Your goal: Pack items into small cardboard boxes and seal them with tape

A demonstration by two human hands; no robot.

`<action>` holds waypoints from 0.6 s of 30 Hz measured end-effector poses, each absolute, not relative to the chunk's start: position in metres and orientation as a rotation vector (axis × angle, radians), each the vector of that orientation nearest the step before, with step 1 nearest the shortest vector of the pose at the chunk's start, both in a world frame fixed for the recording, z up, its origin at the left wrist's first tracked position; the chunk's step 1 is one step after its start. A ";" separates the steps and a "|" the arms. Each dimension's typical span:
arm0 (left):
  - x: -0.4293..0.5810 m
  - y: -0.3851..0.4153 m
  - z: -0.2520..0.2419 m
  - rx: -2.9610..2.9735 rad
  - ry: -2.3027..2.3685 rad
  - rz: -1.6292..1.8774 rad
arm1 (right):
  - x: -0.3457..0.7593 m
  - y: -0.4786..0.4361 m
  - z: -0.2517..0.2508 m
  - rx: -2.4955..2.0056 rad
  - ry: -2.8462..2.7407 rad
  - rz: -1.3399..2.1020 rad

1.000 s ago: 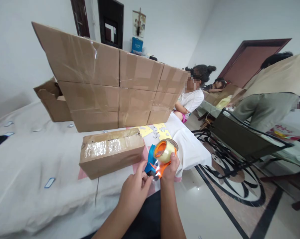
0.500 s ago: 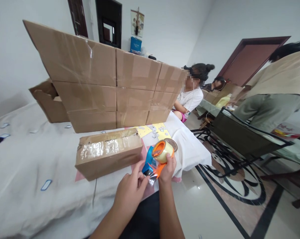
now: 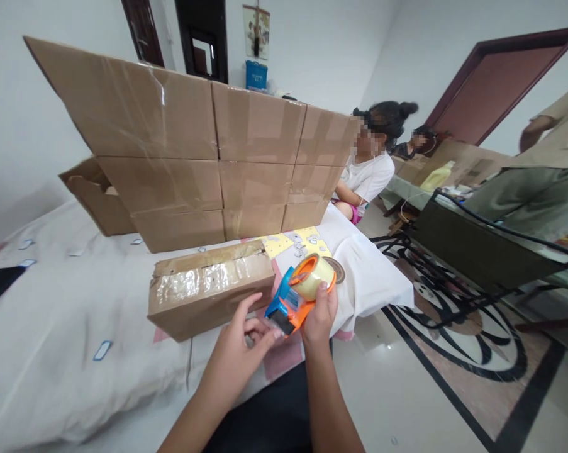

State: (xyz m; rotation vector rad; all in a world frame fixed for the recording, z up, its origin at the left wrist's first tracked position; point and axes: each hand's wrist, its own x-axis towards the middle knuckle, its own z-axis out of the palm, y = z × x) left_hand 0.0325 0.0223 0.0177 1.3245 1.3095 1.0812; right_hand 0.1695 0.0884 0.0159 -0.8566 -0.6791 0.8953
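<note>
Grasping an orange-and-blue tape dispenser (image 3: 290, 302) in the right hand (image 3: 319, 314), wrapped round its roll end, above the near edge of the cloth-covered worktop (image 3: 52, 340) and just beside the small carton (image 3: 212, 311). Holding the left hand (image 3: 241, 352) half-curled with the thumb at the cutter end; cannot tell whether pinching the tape end or only touching the tool. Looks partway along: can count as done the glossy tape over the small carton's upper side and the clear strips across the tall stack of cartons (image 3: 170, 182) just behind. Seemingly left unsealed, the open carton (image 3: 95, 201) at far left; hard to judge anything remaining on the small one. Beyond the dispenser, a loose tape roll (image 3: 339, 270) on rumpled white cloth, near a yellow patterned patch (image 3: 281, 244). Further off, past the worktop's end, a seated person (image 3: 373, 173) in white, a dark folding chair (image 3: 486, 242) and a glossy floor with a black-and-white medallion (image 3: 472, 352), all within pale walls
</note>
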 end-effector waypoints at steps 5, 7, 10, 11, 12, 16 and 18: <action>0.035 0.023 0.013 1.272 1.250 1.106 | 0.173 0.092 0.018 -0.874 -0.688 0.870; 0.035 0.024 0.011 1.278 1.230 1.107 | 0.173 0.092 0.019 -0.861 -0.671 0.870; 0.035 0.025 0.010 1.278 1.216 1.102 | 0.172 0.091 0.019 -0.840 -0.641 0.901; 0.035 0.025 0.009 1.271 1.207 1.101 | 0.172 0.090 0.019 -0.836 -0.633 0.915; 0.035 0.025 0.009 1.262 1.194 1.101 | 0.171 0.090 0.019 -0.838 -0.624 0.927; 0.033 0.024 0.008 1.276 1.165 1.100 | 0.171 0.091 0.018 -0.869 -0.576 0.978; 0.033 0.024 0.006 1.313 1.166 1.096 | 0.172 0.092 0.016 -0.878 -0.528 1.019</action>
